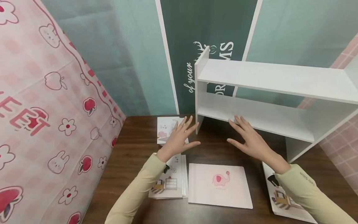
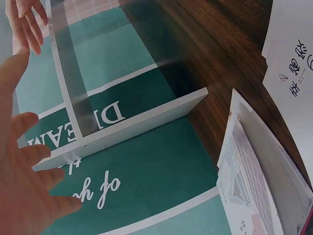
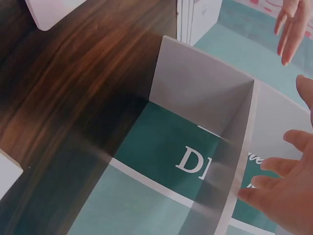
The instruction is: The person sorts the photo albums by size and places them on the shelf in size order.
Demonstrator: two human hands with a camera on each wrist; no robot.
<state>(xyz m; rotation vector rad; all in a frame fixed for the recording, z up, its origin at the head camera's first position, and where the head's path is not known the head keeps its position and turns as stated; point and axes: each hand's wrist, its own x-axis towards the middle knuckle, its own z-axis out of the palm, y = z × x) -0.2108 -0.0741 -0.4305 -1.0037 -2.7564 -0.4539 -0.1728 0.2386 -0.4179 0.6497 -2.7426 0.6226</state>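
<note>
Both hands are raised with fingers spread and hold nothing. In the head view the left hand (image 1: 179,137) overlaps a small printed booklet (image 1: 165,129) and the left side of a white shelf (image 1: 197,96). The right hand (image 1: 249,137) is before the shelf's lower board (image 1: 260,119), its fingertips overlapping the front edge. A pink book with an elephant on its cover (image 1: 218,185) lies flat on the dark wooden table, nearer the body and between the forearms. Left of it is a stack of illustrated books (image 1: 170,182), partly under the left sleeve. The right sleeve covers part of another illustrated book (image 1: 282,196).
The white two-board shelf stands at the back right of the table (image 1: 134,143). Behind it hangs a green cloth (image 1: 134,62) with white lettering. A pink patterned cloth (image 1: 67,102) borders the left side. Pink tile pattern (image 1: 341,149) shows at the far right.
</note>
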